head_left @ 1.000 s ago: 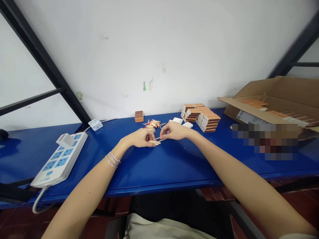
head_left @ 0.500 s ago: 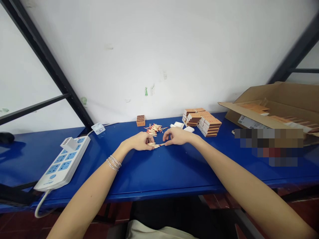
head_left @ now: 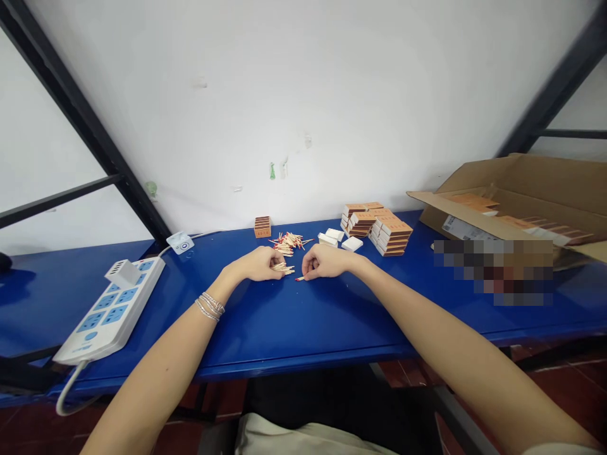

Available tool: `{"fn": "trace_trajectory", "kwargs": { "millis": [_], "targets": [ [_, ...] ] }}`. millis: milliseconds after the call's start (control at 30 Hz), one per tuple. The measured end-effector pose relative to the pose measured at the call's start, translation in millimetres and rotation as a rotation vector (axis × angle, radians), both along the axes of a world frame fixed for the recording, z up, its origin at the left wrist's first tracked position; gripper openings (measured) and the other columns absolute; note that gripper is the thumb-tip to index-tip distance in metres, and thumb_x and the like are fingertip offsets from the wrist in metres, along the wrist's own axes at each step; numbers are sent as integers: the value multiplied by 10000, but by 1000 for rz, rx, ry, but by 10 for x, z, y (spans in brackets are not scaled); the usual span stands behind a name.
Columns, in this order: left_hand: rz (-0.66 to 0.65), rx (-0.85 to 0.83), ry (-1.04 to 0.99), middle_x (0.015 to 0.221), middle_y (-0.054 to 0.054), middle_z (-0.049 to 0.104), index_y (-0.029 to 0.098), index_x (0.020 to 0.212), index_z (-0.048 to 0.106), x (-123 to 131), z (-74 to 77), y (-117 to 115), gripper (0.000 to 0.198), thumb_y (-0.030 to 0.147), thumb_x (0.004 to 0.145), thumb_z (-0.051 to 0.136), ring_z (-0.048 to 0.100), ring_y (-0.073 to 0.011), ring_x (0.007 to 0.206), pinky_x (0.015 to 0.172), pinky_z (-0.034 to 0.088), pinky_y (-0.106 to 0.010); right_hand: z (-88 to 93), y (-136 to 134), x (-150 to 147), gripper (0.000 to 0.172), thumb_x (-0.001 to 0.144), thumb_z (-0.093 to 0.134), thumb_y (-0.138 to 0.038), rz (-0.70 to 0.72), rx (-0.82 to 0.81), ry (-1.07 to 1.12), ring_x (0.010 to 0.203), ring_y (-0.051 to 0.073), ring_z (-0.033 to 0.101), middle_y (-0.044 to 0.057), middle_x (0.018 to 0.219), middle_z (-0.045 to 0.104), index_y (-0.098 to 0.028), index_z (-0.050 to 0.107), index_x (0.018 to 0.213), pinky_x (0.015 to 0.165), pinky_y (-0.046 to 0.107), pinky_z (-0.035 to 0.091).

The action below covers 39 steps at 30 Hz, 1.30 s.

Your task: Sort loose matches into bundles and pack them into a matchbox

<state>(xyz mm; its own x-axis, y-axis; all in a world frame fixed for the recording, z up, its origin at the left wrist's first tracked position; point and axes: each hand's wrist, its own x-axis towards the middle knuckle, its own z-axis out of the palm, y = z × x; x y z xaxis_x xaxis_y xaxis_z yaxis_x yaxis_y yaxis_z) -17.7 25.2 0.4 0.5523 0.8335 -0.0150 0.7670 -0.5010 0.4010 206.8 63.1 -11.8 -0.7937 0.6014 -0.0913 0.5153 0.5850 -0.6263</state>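
My left hand (head_left: 263, 263) is closed around a bunch of matches (head_left: 283, 268), their pale stick ends pointing right. Just to the right, my right hand (head_left: 321, 261) pinches a match or two with red heads (head_left: 300, 279) low over the blue table. Behind both hands lies a loose pile of red-tipped matches (head_left: 290, 242). White matchbox trays (head_left: 352, 244) lie beyond my right hand, which partly hides one of them.
Stacked matchboxes (head_left: 391, 234) stand at the back right, and a small block of matchboxes (head_left: 262, 227) by the wall. An open cardboard box (head_left: 455, 205) is at the far right. A power strip (head_left: 111, 309) with a plugged-in adapter and a white device (head_left: 181, 242) are on the left.
The hands have drawn slightly apart; the matches between my right fingers no longer meet the left bunch. The whole view has shifted a little.
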Motion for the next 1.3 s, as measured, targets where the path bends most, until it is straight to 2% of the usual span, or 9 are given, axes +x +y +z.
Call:
{"fn": "trace_trajectory", "kwargs": {
  "millis": [100,233,467,567,667,800,1067,1200,1300],
  "targets": [
    [-10,4,-7,571,49,479,164,663,558,8,0,1,124,276,679,608,401,-94,535,534,283,-241,0,-8,-11,180,664,730,-324,20,-8,16,608,127,590,13,666,693,-170,737,756,555,219,421],
    [-3,-2,-7,578,49,479,167,679,555,10,-2,-5,147,301,690,613,401,-94,536,536,291,-240,-38,15,-37,218,704,705,-358,-59,83,155,624,123,583,24,680,679,-149,716,767,582,219,435],
    [-1,-8,-28,566,51,450,167,657,543,8,-21,7,141,289,677,612,386,-91,521,518,281,-239,-185,18,-169,149,752,647,-272,-98,172,231,614,114,584,27,718,688,-150,708,810,597,218,435],
    [2,-21,-32,564,50,462,164,675,563,8,-19,10,141,296,677,612,400,-93,526,525,295,-237,-137,25,-133,127,745,644,-252,-130,187,211,613,117,584,27,699,686,-149,707,784,598,218,435],
    [4,-18,-29,569,47,473,162,694,584,3,-19,13,156,315,691,611,400,-94,528,525,292,-241,-11,55,-6,136,735,647,-262,-162,160,160,602,119,575,22,663,673,-146,709,769,592,221,429],
    [5,-33,-34,575,50,469,166,681,569,-8,-20,16,163,323,697,614,396,-91,528,530,296,-242,87,83,121,195,724,654,-321,-88,43,99,607,125,573,19,650,669,-140,715,768,579,224,428],
    [10,-22,-16,555,54,439,174,628,499,14,16,-9,201,319,700,618,375,-87,521,526,288,-241,23,52,71,167,684,687,-273,6,-5,-33,654,142,615,35,718,710,-155,740,790,585,221,434],
    [2,6,-31,571,50,466,169,640,512,28,-17,-2,186,314,704,611,401,-89,539,544,301,-238,17,37,35,176,714,673,-304,-63,63,83,616,125,589,21,657,676,-147,723,775,589,222,428],
    [-6,31,-34,572,48,467,167,638,518,37,-39,3,174,306,702,603,400,-90,541,542,296,-237,-66,31,-49,207,732,667,-337,-74,124,183,602,114,566,18,655,659,-145,717,790,578,221,419]
  ]
}}
